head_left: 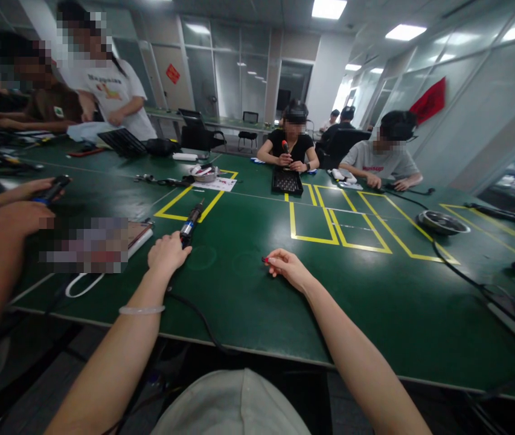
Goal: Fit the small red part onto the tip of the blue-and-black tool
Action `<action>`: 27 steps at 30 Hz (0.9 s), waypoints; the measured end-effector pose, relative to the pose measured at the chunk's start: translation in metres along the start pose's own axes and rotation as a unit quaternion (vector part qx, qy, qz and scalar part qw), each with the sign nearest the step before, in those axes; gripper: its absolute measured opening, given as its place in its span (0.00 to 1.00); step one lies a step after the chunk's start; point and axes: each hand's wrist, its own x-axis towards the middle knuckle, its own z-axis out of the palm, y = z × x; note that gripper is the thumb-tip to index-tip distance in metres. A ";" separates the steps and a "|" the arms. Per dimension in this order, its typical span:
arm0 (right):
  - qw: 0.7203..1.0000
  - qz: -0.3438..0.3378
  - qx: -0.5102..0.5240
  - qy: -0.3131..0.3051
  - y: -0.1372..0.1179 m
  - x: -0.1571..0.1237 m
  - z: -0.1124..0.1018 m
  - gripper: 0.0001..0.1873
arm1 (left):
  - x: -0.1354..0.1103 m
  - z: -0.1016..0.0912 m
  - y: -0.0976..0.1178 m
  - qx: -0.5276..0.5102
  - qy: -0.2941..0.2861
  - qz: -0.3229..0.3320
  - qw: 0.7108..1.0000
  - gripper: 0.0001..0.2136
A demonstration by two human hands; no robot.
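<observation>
My left hand (167, 252) rests on the green table (248, 302) with its fingers closed round the rear end of a black and blue electric screwdriver (191, 221), whose tip points away from me; its black cable (196, 314) runs back over the table's near edge. A pale bangle sits on that wrist. My right hand (287, 266) lies to the right, its fingers pinched on a tiny dark object with a red spot that I cannot make out.
Yellow tape rectangles (329, 223) mark the table ahead. A black tray (287, 180) lies before a seated person opposite; a metal bowl (442, 222) stands at the right. Another person's arms (8, 223) reach in at the left beside a flat blurred item. Cables (474, 278) cross the right side.
</observation>
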 end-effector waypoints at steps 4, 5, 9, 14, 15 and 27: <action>1.000 0.001 -0.003 -0.001 0.000 0.000 0.001 0.16 | -0.001 0.000 0.001 0.004 0.007 0.004 1.000 0.27; 1.000 0.001 -0.003 0.001 -0.001 0.000 0.001 0.16 | -0.002 0.000 0.001 0.006 0.009 0.006 1.000 0.26; 1.000 0.003 -0.004 0.006 -0.002 0.000 0.002 0.17 | -0.005 -0.001 0.004 0.012 0.012 0.012 1.000 0.27; 1.000 0.003 -0.004 0.007 -0.001 0.000 0.002 0.17 | -0.012 -0.003 0.018 0.024 0.019 0.052 0.998 0.26; 1.000 0.002 -0.003 0.005 -0.001 0.001 0.001 0.17 | -0.014 -0.004 0.022 0.025 0.019 0.063 0.998 0.26; 0.997 -0.034 -0.049 0.039 0.003 0.003 0.001 0.18 | -0.040 0.001 0.090 -0.040 0.014 0.234 0.971 0.27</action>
